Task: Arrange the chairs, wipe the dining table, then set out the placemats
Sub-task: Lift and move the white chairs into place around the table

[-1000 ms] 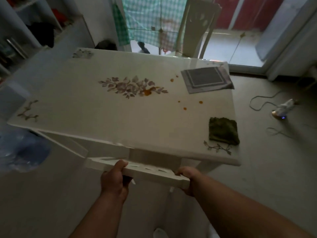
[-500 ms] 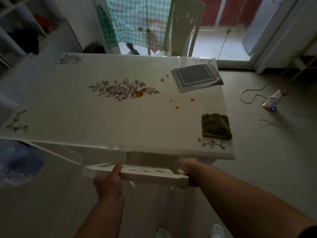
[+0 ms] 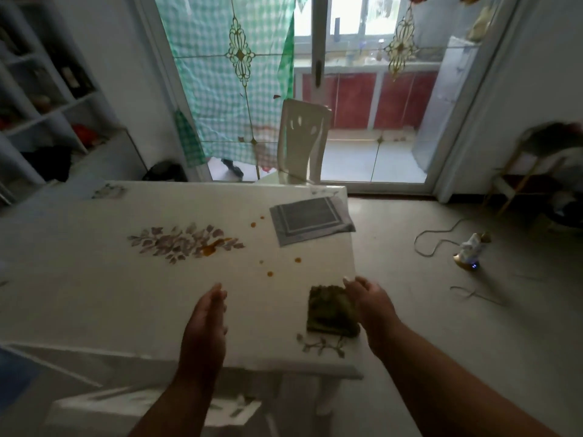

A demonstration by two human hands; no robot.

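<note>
Centrally, the white dining table [image 3: 94,294] is bearing a floral print and orange spots [image 3: 269,273]; the left hand [image 3: 206,323] is hovering over it with fingers apart, holding nothing; the right hand [image 3: 367,299] is lying open just beside the green cloth [image 3: 331,312] near the right edge, apparently touching it, not clamped; grey placemats [image 3: 310,219] are sitting at the far right corner; one chair [image 3: 301,143] is standing beyond, another chair's back [image 3: 151,408] showing below the near edge.
</note>
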